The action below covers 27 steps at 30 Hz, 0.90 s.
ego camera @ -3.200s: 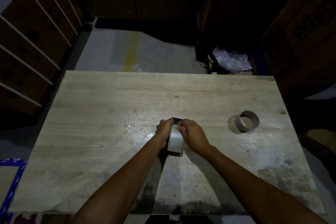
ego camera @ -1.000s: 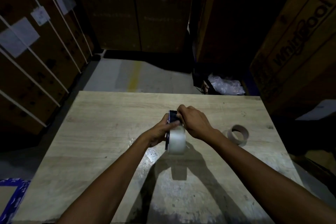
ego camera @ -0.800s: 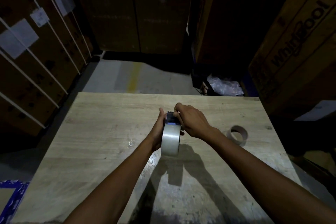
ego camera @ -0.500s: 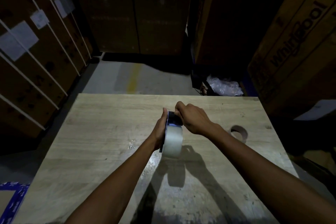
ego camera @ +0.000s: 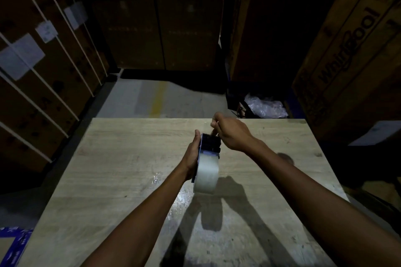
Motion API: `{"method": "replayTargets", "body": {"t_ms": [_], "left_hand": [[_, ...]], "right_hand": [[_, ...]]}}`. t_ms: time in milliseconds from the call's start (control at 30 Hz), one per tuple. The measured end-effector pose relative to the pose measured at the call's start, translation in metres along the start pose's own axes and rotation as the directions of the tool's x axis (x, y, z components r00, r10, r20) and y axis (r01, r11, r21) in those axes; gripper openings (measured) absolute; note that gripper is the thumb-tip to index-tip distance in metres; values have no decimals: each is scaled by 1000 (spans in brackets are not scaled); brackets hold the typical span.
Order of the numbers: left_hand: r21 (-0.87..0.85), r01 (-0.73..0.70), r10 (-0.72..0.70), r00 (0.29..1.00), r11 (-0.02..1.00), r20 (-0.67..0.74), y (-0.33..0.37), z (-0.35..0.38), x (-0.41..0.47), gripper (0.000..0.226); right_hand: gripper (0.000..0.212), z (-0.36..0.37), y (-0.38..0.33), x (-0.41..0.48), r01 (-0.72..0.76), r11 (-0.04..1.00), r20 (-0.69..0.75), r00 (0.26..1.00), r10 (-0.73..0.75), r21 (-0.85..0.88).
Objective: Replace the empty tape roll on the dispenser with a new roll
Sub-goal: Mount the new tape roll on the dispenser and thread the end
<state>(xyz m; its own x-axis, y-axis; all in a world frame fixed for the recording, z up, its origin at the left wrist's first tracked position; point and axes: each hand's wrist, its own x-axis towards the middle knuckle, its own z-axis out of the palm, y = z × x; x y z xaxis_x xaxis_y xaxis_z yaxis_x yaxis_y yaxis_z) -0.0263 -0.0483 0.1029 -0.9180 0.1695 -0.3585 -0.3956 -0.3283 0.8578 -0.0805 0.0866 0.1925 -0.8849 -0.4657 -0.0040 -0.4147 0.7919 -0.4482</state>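
Your left hand (ego camera: 191, 158) grips the dispenser (ego camera: 209, 147), roll (ego camera: 206, 174) mounted, held above the table (ego camera: 121, 158) near its far edge. Right hand (ego camera: 231, 134) pinches the tape end. Light, stiff frame; the film is likely sticky, so hold the sides.

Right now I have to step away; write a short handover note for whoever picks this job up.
Left hand: holds the dispenser above the table, new roll already mounted on it.
Right hand: fingers pinched at the toothed front edge, apparently drawing out the tape end; the tape itself is too clear to see.
Empty core: on the table to the right, partly behind the right forearm.
Done: old roll off, new one on.
Left: finish threading the tape over the blade, then set the dispenser down.
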Motion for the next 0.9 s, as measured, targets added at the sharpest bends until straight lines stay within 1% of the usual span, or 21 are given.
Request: {"method": "replayTargets", "body": {"t_ms": [133, 233, 367, 467, 667, 900], "left_hand": [[-14, -11, 11, 1000, 1000, 6, 5, 2, -1, 84], [-13, -30, 30, 999, 999, -16, 7, 2, 0, 84], [-37, -43, 41, 998, 998, -50, 10, 4, 0, 77], [-39, -50, 47, 996, 998, -72, 14, 6, 2, 78], [-28, -53, 51, 995, 998, -92, 24, 8, 0, 74], [11, -130, 130, 985, 991, -113, 32, 11, 1, 75]], "right_hand": [[18, 0, 1, 4, -20, 999, 14, 1000, 20, 51], [20, 1, 1, 8, -46, 994, 20, 999, 44, 102], [19, 0, 0, 14, -78, 976, 35, 997, 72, 202], [20, -4, -2, 17, -88, 968, 32, 996, 83, 237], [19, -7, 0, 19, -94, 943, 48, 995, 83, 320], [20, -11, -1, 22, -86, 926, 80, 995, 61, 368]]}}
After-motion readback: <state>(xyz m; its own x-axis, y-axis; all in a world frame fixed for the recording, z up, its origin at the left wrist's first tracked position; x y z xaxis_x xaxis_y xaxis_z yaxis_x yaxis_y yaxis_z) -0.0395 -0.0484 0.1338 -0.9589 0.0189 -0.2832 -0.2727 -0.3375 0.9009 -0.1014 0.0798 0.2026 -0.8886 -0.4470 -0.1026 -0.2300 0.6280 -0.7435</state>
